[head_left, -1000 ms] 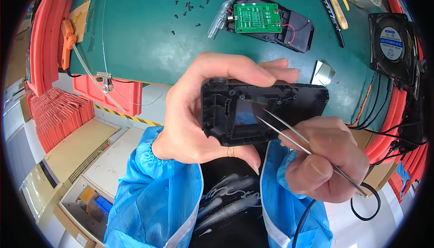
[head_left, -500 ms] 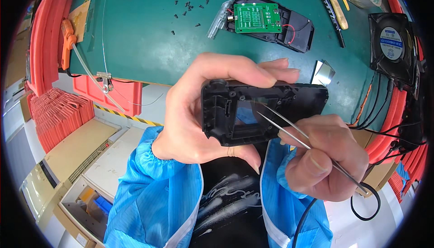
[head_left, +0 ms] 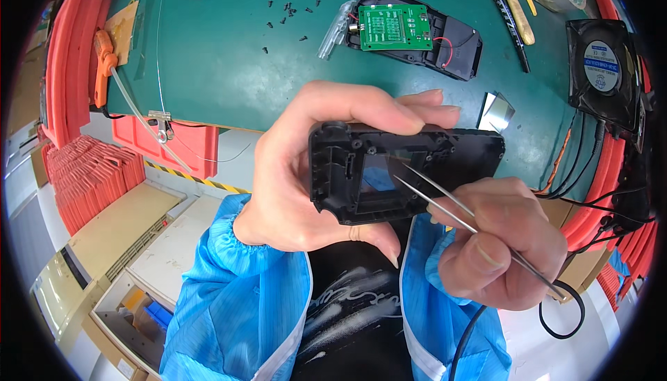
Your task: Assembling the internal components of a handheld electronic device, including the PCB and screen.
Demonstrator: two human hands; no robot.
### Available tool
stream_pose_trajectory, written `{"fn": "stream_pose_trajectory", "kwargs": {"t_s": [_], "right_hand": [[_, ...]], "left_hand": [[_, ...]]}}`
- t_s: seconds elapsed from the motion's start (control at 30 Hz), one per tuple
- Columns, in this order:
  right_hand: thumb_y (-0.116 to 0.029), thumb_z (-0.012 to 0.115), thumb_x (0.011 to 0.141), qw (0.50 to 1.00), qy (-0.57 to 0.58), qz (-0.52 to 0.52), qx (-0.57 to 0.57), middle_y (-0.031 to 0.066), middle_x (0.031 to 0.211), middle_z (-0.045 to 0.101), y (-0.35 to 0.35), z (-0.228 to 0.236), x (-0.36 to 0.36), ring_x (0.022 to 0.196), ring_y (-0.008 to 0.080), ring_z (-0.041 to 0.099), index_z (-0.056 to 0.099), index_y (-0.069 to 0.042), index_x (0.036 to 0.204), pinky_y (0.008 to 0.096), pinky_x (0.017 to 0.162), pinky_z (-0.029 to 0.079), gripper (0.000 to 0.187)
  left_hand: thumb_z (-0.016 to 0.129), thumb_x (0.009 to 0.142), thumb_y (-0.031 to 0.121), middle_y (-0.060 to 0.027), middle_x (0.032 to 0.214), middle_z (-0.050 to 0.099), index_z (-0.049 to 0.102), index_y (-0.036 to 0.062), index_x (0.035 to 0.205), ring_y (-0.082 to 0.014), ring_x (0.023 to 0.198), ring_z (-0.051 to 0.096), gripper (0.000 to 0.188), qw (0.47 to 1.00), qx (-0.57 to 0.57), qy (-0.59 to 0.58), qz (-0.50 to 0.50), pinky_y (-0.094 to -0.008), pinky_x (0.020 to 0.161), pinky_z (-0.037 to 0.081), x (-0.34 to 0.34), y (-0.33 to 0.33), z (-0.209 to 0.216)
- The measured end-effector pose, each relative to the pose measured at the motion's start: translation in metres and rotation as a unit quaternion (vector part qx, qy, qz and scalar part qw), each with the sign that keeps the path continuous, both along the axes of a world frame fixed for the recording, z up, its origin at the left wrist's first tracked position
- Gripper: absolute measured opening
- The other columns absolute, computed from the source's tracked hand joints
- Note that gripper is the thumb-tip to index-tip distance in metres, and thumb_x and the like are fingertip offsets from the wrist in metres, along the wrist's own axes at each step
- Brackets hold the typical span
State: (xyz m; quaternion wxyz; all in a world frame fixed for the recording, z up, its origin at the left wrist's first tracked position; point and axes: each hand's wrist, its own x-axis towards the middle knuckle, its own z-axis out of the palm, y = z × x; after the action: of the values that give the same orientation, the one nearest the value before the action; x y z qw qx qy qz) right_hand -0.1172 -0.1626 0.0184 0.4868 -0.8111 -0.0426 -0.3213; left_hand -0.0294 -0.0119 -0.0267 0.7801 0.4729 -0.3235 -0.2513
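Note:
My left hand (head_left: 306,166) is closed around a black plastic housing (head_left: 458,166), its ribbed inner side turned up toward me. A rectangular window (head_left: 379,175) is set into the housing and looks bluish and glossy. Between the thumb and fingers of my right hand (head_left: 504,242) is a pair of metal tweezers (head_left: 455,209). Their two tips sit a little apart over the right side of the window; whether they touch it I cannot tell. Beyond the hands, another black housing half (head_left: 458,44) lies on the bench with a green circuit board (head_left: 396,28) on it.
Several small black screws (head_left: 288,11) lie scattered on the green bench (head_left: 215,54). A shiny small plate (head_left: 497,113) rests near its front edge. To the right are a black marker (head_left: 501,16), a wooden-handled tool (head_left: 519,18) and a black fan (head_left: 603,75) with cables.
The tweezer tips have shifted very slightly left over the window. My left hand and the housing keep their place.

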Motion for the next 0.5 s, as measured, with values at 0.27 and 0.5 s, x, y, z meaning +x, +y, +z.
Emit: {"fn": "stream_pose_trajectory", "kwargs": {"t_s": [0.27, 0.5], "right_hand": [[-0.031, 0.049, 0.1, 1.0, 0.023, -0.01, -0.005, 0.0141, 0.064, 0.063, 0.0004, 0.0009, -0.0008, 0.049, 0.0148, 0.056, 0.053, 0.006, 0.085, 0.0215, 0.042, 0.037, 0.04], [-0.032, 0.05, 0.1, 1.0, 0.017, -0.014, 0.0, 0.0138, 0.064, 0.063, 0.0007, -0.0014, -0.0003, 0.049, 0.0149, 0.056, 0.054, 0.006, 0.084, 0.0219, 0.042, 0.037, 0.042]], "left_hand": [[0.092, 0.051, 0.025, -0.035, 0.123, 0.053, 0.037, 0.006, 0.119, -0.049, 0.129, 0.042, 0.09, 1.0, -0.003, -0.008, 0.0, -0.0644, 0.109, 0.025, 0.0011, 0.0003, -0.0013], [0.092, 0.052, 0.024, -0.0346, 0.124, 0.053, 0.037, 0.0055, 0.119, -0.0478, 0.129, 0.042, 0.089, 1.0, -0.001, -0.006, 0.0, -0.0642, 0.11, 0.024, 0.0006, 0.0006, -0.0014]]}}
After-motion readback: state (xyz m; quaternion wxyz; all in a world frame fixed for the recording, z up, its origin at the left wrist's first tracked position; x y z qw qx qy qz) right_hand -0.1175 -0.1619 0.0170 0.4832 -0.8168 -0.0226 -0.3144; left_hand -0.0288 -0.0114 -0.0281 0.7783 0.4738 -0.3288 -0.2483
